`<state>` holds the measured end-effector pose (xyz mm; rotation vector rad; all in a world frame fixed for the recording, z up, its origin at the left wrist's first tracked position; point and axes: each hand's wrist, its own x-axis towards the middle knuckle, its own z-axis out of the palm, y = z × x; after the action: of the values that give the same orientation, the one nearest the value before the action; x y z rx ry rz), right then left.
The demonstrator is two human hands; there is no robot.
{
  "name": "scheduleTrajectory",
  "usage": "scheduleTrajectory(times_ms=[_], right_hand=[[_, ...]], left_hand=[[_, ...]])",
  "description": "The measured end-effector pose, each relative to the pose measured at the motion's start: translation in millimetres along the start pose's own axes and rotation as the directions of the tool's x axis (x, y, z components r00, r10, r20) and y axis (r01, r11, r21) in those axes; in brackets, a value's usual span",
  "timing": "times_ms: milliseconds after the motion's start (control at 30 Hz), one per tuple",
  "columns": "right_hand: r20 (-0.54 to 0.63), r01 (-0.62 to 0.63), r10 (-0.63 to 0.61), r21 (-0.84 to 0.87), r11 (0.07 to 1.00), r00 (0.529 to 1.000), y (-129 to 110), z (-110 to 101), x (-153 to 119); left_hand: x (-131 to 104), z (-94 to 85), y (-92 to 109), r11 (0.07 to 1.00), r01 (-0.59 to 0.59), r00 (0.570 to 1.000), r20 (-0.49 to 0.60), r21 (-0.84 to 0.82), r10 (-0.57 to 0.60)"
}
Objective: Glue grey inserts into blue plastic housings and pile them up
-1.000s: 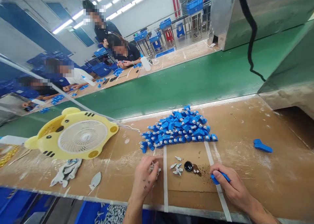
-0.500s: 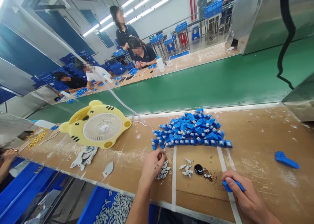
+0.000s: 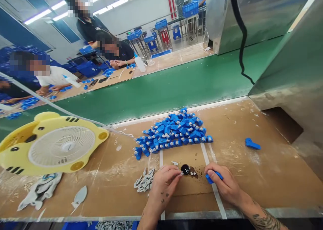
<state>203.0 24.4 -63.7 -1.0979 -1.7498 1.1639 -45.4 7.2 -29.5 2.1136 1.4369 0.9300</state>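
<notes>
My left hand [image 3: 165, 183] is pinched on a small grey piece, whose pale tip shows at the fingertips, right beside the small round cup of black liquid [image 3: 185, 169]. My right hand [image 3: 227, 183] grips a blue plastic part [image 3: 210, 179] with the thumb on top. Dark stains and a few pale bits [image 3: 193, 173] lie just right of the cup. One loose grey piece [image 3: 174, 163] is behind my left fingers. A heap of small grey pieces [image 3: 144, 182] lies left of that hand, partly hidden by it.
A big pile of blue parts with pale ends [image 3: 174, 129] lies beyond my hands. One blue part [image 3: 252, 144] is off to the right. A yellow fan [image 3: 63, 144], a cloth glove [image 3: 41, 189] and a leaf-shaped piece [image 3: 80, 194] are left. Co-workers sit across the green belt [image 3: 161, 85].
My left hand has moved from the grey heap rightward to the black cup, with a small grey piece in its fingertips. My right hand still holds the blue part. The view has turned right.
</notes>
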Motion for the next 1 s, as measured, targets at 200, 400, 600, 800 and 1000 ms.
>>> scheduleTrajectory(times_ms=[200,400,600,800,1000], right_hand=[[-0.001,0.010,-0.010,0.001,1.000,1.000,3.3,1.5,-2.3],[-0.005,-0.034,0.035,0.041,0.999,0.999,-0.5,-0.4,-1.6],[-0.040,-0.272,0.330,0.476,0.836,0.943,-13.2,10.0,5.9],[0.101,-0.380,0.466,0.739,0.556,0.879,-21.8,27.4,18.1],[0.068,-0.379,0.495,0.734,0.563,0.866,-25.6,37.8,17.1]], left_hand=[[8.1,17.1,-0.9,0.981,-0.133,0.991,0.055,0.143,0.126],[4.3,20.6,0.6,0.982,-0.083,0.996,0.049,0.167,0.076],[9.9,8.6,22.4,0.998,-0.042,0.996,-0.073,0.053,0.045],[13.1,24.9,46.1,0.994,-0.082,0.965,-0.254,-0.073,0.061],[20.3,37.4,54.1,0.990,-0.081,0.976,-0.210,-0.119,0.055]])
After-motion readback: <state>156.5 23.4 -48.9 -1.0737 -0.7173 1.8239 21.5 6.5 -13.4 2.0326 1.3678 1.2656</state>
